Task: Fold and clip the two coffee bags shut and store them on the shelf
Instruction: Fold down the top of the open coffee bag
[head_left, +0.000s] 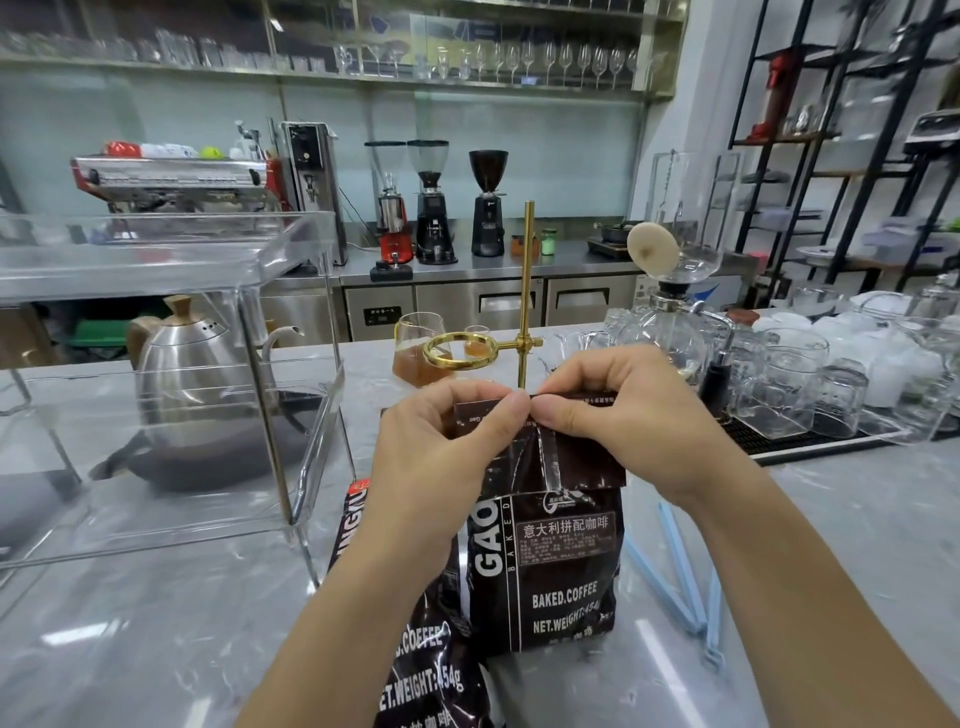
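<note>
Starting far left: clear acrylic shelf unit on the grey marble counter, steel gooseneck kettle visible through its walls on the lower level. Just right of the shelf's front leg, second coffee bag lies tilted on the counter, top toward the shelf, partly under the left forearm, touching the upright bag. Left hand pinches the top edge of the upright coffee bag, thumb and forefinger closed on the folded flap. Bag stands on the counter at centre, dark brown, white print "BAKED.COFFEE", top folded down once. Right hand pinches the same flap, thumb tip meeting the left thumb at the fold. Behind the hands: brass pour-over stand with ring, glass server holding brown liquid. Right of the upright bag, two light blue bag clips lie on the counter, untouched. Further right: siphon brewer, upturned glasses on a black drip mat.
</note>
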